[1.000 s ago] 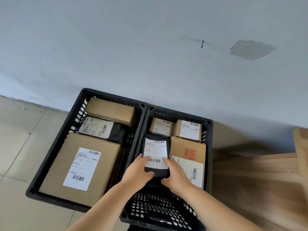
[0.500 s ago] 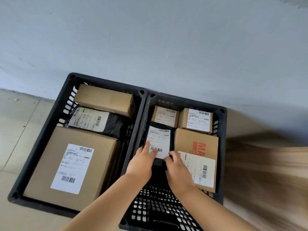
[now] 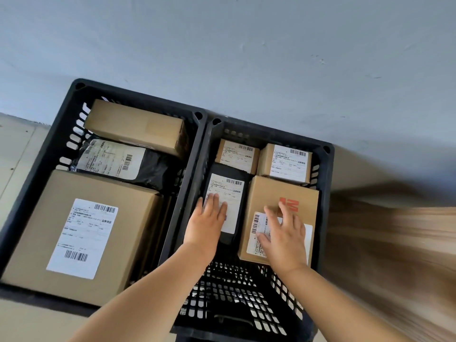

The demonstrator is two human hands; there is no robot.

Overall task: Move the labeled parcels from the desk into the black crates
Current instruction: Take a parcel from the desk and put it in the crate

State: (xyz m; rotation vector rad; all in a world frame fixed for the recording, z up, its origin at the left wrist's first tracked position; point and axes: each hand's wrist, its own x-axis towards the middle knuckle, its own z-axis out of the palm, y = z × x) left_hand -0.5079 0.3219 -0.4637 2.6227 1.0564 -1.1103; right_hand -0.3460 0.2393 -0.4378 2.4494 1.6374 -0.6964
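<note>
Two black crates stand side by side on the floor against a grey wall, and both already hold labeled parcels.

The left crate (image 3: 74, 114) contains three items: a large cardboard box (image 3: 81, 233) with a white shipping label on top, a black poly mailer (image 3: 118, 164) behind it, and a long plain cardboard box (image 3: 135, 127) at the far end.

The right crate (image 3: 325, 154) contains four items: two small labeled boxes (image 3: 238, 156) (image 3: 286, 162) at the far end, a black labeled parcel (image 3: 230, 193) along the left wall, and a medium cardboard box (image 3: 278, 193) with red print beside it. The near part of this crate shows bare grid floor.

The left hand (image 3: 206, 224) lies flat on the label of the black labeled parcel, fingers straight, pressing rather than gripping. The right hand (image 3: 283, 233) is spread with straight fingers over the label of the medium cardboard box; it grips nothing, and contact with the box cannot be confirmed because of blur.

Assessment: the black labeled parcel is placed and appears to be receiving a final seating press. Seven parcels are in the crates. The wooden desk (image 3: 394, 243) at the right edge is motion-blurred, so the number of parcels left there cannot be determined. Free space remains in the right crate for further items.
</note>
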